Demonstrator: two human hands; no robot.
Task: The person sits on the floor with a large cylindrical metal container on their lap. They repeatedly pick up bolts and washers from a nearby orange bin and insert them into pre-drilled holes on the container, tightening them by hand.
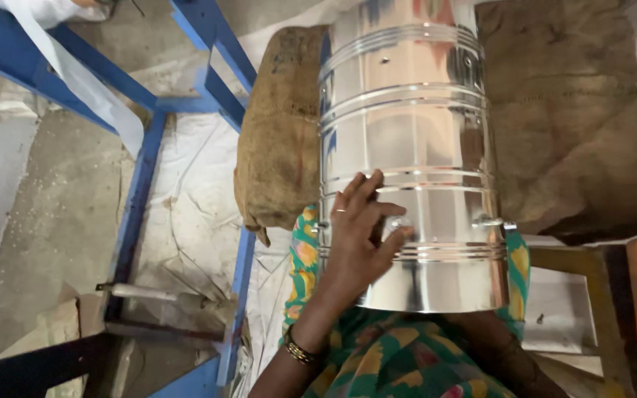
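Nearest the camera is the person's lap, covered in a smooth printed cloth [399,354] of green, yellow and pink. One polished steel drum [414,155] lies across it on its side, a tall cylinder of mirror-bright sheet metal ringed by several raised ribs in pairs, its far end resting on the sacking beyond. Two small riveted lugs show on its near band.

The left hand [359,236] lies flat on the drum's curved wall near the lower ribs, fingers [359,191] spread and released rather than clenched, the thumb touching one lug. A thin ring sits on one finger and a dark beaded bangle [300,352] circles the wrist. The right hand is hidden behind the drum's lower edge; only a dark forearm [506,354] shows, so whether those fingers grasp anything cannot be told.

Beyond the drum are two coarse brown jute sacks: one stuffed and rounded [278,140] on the left, one broad and slumped [576,125] on the right. A blue painted metal frame [141,184] of square bars stands on the dusty grey concrete floor [46,221], over crumpled white plastic sheeting [193,191].
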